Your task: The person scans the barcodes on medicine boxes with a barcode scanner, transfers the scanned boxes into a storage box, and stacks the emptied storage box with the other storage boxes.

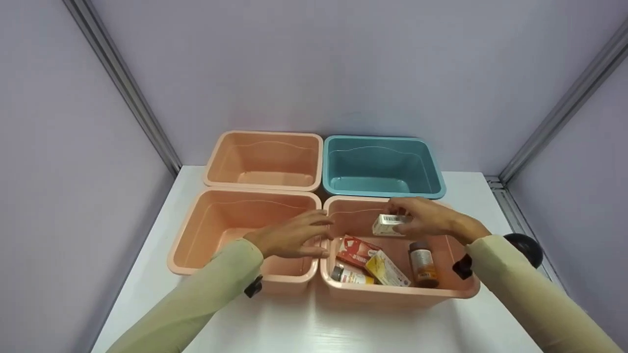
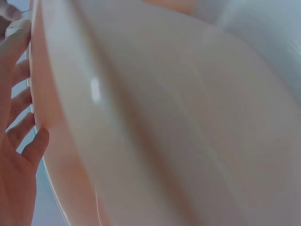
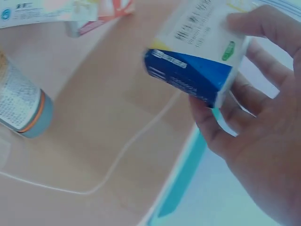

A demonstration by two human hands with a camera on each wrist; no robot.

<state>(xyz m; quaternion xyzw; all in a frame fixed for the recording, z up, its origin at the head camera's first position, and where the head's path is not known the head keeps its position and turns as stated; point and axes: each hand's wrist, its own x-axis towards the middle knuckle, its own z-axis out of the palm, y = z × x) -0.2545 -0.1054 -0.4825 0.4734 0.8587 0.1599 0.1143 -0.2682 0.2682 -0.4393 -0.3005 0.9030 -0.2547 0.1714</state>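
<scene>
Vitamin box (image 3: 188, 52) over peach bin (image 1: 392, 290) at 4 o'clock, right hand (image 1: 429, 218) fingers pinching it; left hand (image 1: 292, 236) released. Likely transfer step; next move wants steady pinch.

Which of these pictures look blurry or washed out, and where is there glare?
Head view: fairly even light, with a soft sheen on the white table near the bottom edge; left wrist: a peach bin fills most of the frame, soft and nearly featureless, with one small bright glint; right wrist: pale and hazy, though the held box shows some print.
</scene>
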